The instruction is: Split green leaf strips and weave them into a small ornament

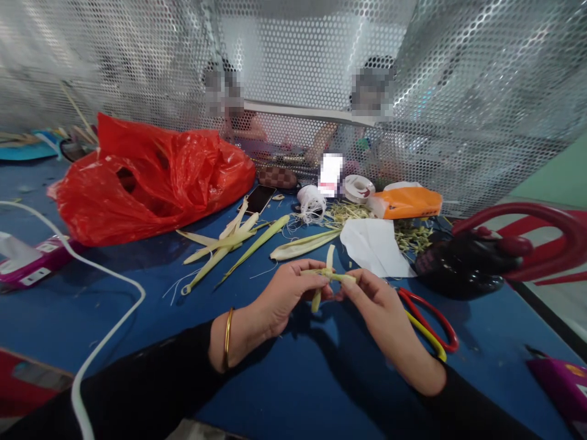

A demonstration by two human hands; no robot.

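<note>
Above the blue table, my left hand (282, 293) pinches a small cross of pale green leaf strips (329, 258) at its middle. One strip stands up, another points down, and one reaches to the right. My right hand (380, 308) closes thumb and fingers on the right-hand end of that strip. Beyond my left hand lie loose pale leaf pieces (224, 241), and one long green leaf (261, 241) beside them. A wider leaf piece (302, 244) rests just past my fingers. Scissors (440, 324) with red and yellow handles lie partly hidden by my right wrist.
A red plastic bag (156, 183) fills the back left. White string (312, 205), a spool (358, 188), an orange packet (408, 201), white paper (378, 244) and a dark kettle-like object (463, 269) stand across. A white cable (119, 278) crosses the left. Two people sit behind the perforated screen (293, 55).
</note>
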